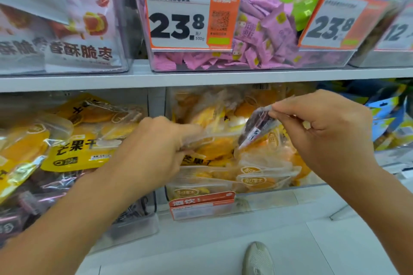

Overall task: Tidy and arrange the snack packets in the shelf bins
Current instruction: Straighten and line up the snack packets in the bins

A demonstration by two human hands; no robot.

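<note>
The clear shelf bin (308, 185) below the 23.8 price tag (178, 18) is brimming with dried mango packets (214, 152). The left hand (154, 152) is curling around one packet inside this bin. Above the bin's middle, the right hand (324, 127) is pinching a dark snack packet (257, 127) by its top seal. It is probably light, crinkly and slippery, so the sealed edge looks the best hold.

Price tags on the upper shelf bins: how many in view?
3. A sharp 23.8 tag on the pink-packet bin, a blurred 23.8 tag to its right, and a cut-off tag at the right edge. More may sit out of frame.
</note>
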